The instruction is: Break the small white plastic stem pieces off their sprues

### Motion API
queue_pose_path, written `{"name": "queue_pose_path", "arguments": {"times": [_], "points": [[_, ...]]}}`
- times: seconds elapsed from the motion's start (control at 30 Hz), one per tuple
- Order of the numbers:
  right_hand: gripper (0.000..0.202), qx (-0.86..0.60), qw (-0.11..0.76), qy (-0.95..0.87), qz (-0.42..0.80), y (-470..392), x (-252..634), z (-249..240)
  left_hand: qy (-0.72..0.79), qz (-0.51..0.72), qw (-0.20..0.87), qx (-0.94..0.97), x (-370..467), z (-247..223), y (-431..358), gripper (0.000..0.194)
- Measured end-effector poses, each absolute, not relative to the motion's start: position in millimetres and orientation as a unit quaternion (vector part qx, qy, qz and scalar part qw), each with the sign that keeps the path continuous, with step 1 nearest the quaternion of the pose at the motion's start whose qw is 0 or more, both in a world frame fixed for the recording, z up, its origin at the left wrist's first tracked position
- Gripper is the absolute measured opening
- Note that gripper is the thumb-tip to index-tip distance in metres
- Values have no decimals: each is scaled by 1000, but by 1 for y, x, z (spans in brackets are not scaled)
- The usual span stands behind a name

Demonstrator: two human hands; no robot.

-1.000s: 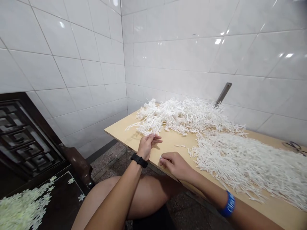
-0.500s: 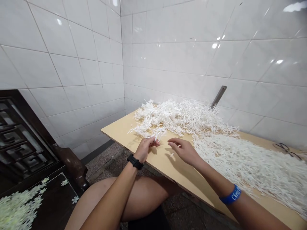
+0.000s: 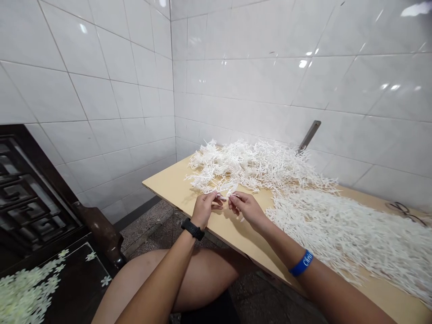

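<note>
My left hand, with a black watch band on the wrist, pinches a white branching plastic sprig above the near edge of the table. Facing it, my right hand has its thumb and fingertips closed on the same sprig's right side. Only a narrow gap parts the two hands. Just beyond them lies a tangled heap of white branching sprigs. To the right spreads a flatter layer of loose white pieces. The sprig's finer parts are too small to make out.
The pale wooden table stands against a tiled wall. A grey metal bar leans there, and dark-framed glasses lie at the right. On a dark carved chair at left rest pale green flower pieces.
My right hand has moved left to meet the left hand and has closed its fingertips on the sprig. My left hand has barely moved.
</note>
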State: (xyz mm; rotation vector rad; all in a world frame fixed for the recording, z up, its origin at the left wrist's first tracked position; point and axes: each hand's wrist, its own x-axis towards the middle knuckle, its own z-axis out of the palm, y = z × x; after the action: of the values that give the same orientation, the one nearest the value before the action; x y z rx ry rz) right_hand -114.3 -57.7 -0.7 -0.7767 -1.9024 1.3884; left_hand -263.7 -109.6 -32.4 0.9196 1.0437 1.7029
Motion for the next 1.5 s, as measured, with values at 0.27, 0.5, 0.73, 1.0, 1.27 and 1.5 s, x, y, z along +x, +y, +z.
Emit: {"name": "queue_pose_path", "arguments": {"times": [0.27,0.5,0.73,1.0,1.27,1.5], "points": [[43,-276,253,-745,553,-65,-109,6,365,579,543,486,-263,-27,-113,45],[43,-267,237,-817,452,-75,-105,1,448,681,452,362,-261,-34,-104,36],[26,-329,172,-911,179,-74,-71,0,426,693,486,319,-263,-29,-105,41],[32,-406,197,-891,50,-59,-64,12,431,675,454,390,-258,-28,-111,40],[34,-282,216,-868,346,-88,-119,12,418,712,437,355,-261,-35,-105,34],[27,-352,148,-918,108,-88,-78,11,442,697,450,342,-262,-33,-103,32]]}}
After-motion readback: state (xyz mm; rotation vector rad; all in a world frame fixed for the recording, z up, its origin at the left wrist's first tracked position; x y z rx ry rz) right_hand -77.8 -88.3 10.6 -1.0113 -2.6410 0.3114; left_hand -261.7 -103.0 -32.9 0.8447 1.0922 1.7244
